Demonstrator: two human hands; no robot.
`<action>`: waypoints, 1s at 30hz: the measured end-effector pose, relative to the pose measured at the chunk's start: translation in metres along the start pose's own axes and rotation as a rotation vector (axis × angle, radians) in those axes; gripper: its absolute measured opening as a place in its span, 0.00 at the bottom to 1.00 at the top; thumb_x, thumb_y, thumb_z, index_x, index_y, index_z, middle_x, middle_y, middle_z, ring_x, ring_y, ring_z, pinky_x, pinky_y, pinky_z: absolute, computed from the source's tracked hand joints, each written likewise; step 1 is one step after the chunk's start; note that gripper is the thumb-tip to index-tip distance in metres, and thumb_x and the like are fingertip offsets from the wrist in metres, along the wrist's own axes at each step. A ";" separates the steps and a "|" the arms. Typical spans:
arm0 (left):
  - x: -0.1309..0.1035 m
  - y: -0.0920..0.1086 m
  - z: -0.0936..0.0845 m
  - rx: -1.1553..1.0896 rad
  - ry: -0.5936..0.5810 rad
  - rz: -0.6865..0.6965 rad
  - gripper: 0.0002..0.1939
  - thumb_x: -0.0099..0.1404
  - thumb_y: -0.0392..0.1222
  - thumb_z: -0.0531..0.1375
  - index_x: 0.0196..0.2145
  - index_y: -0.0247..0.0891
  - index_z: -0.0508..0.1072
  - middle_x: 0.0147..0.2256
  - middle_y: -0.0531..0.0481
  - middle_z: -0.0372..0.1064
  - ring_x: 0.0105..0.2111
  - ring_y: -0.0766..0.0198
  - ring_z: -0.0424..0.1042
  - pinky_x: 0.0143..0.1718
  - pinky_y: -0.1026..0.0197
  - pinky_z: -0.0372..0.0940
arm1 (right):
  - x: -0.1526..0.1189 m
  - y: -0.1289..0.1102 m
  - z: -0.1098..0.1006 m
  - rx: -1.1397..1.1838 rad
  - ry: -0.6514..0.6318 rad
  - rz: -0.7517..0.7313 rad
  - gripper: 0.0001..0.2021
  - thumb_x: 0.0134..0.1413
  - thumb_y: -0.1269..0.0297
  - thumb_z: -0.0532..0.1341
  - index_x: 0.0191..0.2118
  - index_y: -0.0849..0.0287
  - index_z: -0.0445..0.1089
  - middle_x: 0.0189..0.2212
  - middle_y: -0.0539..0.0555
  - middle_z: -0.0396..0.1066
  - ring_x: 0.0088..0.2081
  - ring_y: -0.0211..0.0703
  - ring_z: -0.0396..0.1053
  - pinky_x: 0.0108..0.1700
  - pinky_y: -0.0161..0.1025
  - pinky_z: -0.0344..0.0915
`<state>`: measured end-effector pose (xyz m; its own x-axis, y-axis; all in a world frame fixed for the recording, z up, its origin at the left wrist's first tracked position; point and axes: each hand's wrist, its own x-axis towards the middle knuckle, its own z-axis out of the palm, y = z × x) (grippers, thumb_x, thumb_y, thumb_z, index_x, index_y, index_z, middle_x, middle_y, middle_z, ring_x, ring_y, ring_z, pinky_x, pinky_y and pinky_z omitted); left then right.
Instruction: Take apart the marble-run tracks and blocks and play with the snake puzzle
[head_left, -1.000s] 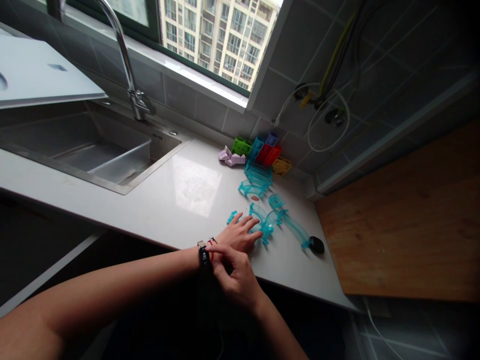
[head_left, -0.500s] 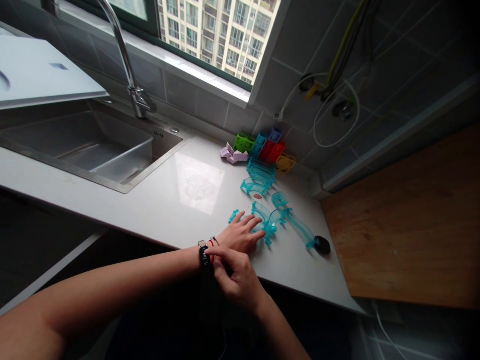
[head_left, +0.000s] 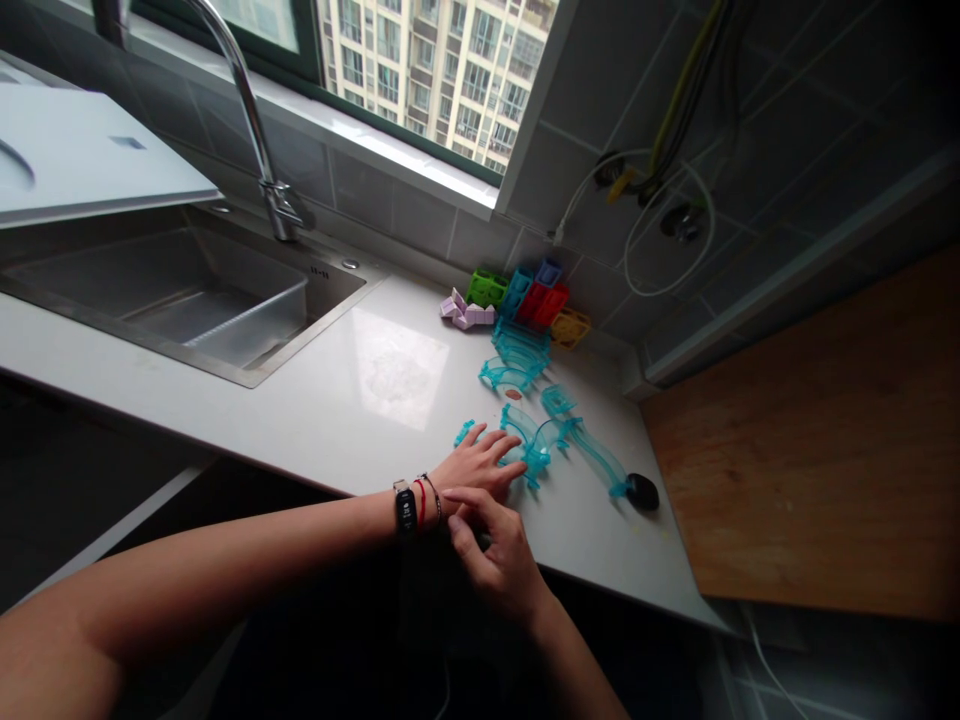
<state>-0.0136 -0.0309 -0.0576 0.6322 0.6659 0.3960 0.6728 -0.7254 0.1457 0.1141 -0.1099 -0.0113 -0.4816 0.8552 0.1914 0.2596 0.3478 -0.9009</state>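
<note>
My left hand (head_left: 478,468) lies over the counter, palm down and fingers spread, with nothing in it. Its fingertips are beside translucent turquoise plastic track pieces (head_left: 535,458); touching cannot be made out. A black-screened smart band (head_left: 405,508), a red string bracelet and a dark bracelet circle that wrist. My right hand (head_left: 501,560) is just below, index finger stretched toward the back of the left hand near the bracelets, thumb apart, other fingers curled. It appears to hold nothing. A small turquoise piece (head_left: 465,432) sits behind the left hand.
Green (head_left: 486,288), red (head_left: 541,303), blue and yellow blocks stand against the tiled wall beside lilac pieces (head_left: 466,313). A long curved turquoise track (head_left: 600,455) ends at a black rounded object (head_left: 643,491). At left are a sink (head_left: 262,372) and tap (head_left: 279,205); a wooden panel (head_left: 810,450) borders the right.
My right hand has moved right, its index finger leaving the smart band for the area past the bracelets. The band's screen has turned more into view. My left hand stays spread.
</note>
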 end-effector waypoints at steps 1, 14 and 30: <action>0.000 0.000 0.000 0.001 0.002 0.005 0.15 0.73 0.42 0.59 0.56 0.44 0.72 0.65 0.38 0.64 0.64 0.44 0.63 0.64 0.34 0.56 | -0.002 0.000 -0.005 -0.015 0.015 -0.003 0.15 0.64 0.69 0.60 0.54 0.56 0.74 0.32 0.50 0.73 0.32 0.40 0.70 0.39 0.38 0.69; 0.002 0.001 -0.009 0.006 -0.022 -0.001 0.16 0.71 0.41 0.61 0.55 0.45 0.73 0.64 0.38 0.66 0.62 0.45 0.65 0.63 0.36 0.58 | 0.018 -0.023 0.010 -0.010 -0.180 0.040 0.18 0.66 0.71 0.57 0.58 0.54 0.75 0.37 0.52 0.79 0.37 0.42 0.76 0.47 0.39 0.72; 0.002 0.002 -0.016 0.052 -0.028 0.098 0.13 0.73 0.43 0.60 0.54 0.44 0.73 0.62 0.40 0.66 0.53 0.49 0.69 0.57 0.45 0.63 | -0.004 -0.015 -0.036 -0.158 -0.022 -0.052 0.18 0.64 0.70 0.59 0.58 0.57 0.75 0.37 0.54 0.78 0.35 0.43 0.74 0.43 0.39 0.73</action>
<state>-0.0174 -0.0341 -0.0422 0.7062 0.5971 0.3805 0.6256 -0.7779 0.0595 0.1422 -0.1045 0.0158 -0.5154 0.8265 0.2266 0.3615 0.4494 -0.8169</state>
